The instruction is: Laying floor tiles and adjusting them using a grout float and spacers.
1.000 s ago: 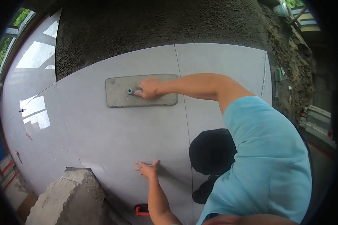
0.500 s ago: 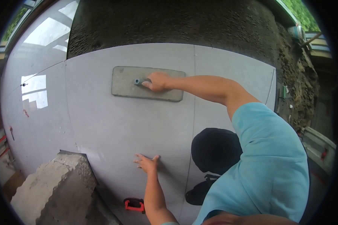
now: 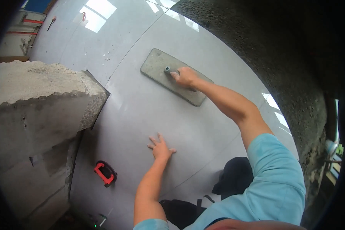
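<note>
My right hand is closed around the round handle of a grey rectangular float, whose flat pad lies on a large glossy light-grey floor tile. My left hand rests on the same tile nearer to me, fingers spread and holding nothing. Below and left of that hand, a red-and-black suction cup lifter sits on the tile.
A broken concrete pillar fills the left side, beside the tile. Dark wet mortar bed borders the tiles along the top and right. Small red tools lie on the far tiles. My dark-clad knee is at lower right.
The view has swung round to the left, so the pillar appears higher and larger and the float looks tilted. My right hand still grips the float; my left hand stays spread on the tile.
</note>
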Motion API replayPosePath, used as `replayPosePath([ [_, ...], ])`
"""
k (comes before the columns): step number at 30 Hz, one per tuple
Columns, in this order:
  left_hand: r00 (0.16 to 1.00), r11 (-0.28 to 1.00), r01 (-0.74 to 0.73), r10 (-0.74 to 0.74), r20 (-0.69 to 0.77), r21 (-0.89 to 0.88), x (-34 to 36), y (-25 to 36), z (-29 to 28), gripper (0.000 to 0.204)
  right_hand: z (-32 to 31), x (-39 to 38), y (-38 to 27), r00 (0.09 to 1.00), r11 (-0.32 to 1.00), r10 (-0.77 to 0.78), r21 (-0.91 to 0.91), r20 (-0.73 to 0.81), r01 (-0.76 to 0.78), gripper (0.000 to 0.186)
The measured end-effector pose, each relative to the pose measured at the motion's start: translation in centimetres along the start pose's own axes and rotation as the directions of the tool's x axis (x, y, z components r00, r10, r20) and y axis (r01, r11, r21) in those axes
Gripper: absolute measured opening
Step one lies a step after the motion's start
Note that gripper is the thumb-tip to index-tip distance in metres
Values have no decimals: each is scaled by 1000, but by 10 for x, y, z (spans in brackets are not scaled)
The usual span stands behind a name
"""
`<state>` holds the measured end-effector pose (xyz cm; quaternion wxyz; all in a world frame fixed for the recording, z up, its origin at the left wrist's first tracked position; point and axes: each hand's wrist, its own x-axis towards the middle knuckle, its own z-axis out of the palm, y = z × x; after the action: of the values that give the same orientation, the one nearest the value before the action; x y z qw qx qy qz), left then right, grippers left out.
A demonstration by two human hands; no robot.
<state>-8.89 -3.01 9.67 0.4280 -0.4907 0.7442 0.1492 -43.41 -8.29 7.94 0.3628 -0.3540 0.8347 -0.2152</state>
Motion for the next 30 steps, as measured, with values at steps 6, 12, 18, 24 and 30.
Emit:
replayPosePath([
  [6, 1000, 1000, 11, -11, -24, -15, 4, -21, 2, 124, 47, -37, -60, 935, 935, -322, 101, -149, 338, 52],
  [12, 998, 998, -61, 61, -2, -16, 4, -5, -4, 127, 85, 14, -105, 985, 989, -109, -80, 135, 121, 56],
  [18, 1000, 998, -22, 22, 3, -58, 0, -30, -1, 122, 102, -31, -131, 954, 953, -300, -47, 12, 300, 56],
  [24, 995, 988, -92, 85, -62, -124, 1, -29, 5, 119, 133, 16, -149, 976, 967, -209, -134, 60, 216, 58],
  [30, 975, 833, 68, -173, -142, -549, -19, -124, 68, 109, 160, -33, -112, 973, 952, -223, -205, 54, 229, 57],
])
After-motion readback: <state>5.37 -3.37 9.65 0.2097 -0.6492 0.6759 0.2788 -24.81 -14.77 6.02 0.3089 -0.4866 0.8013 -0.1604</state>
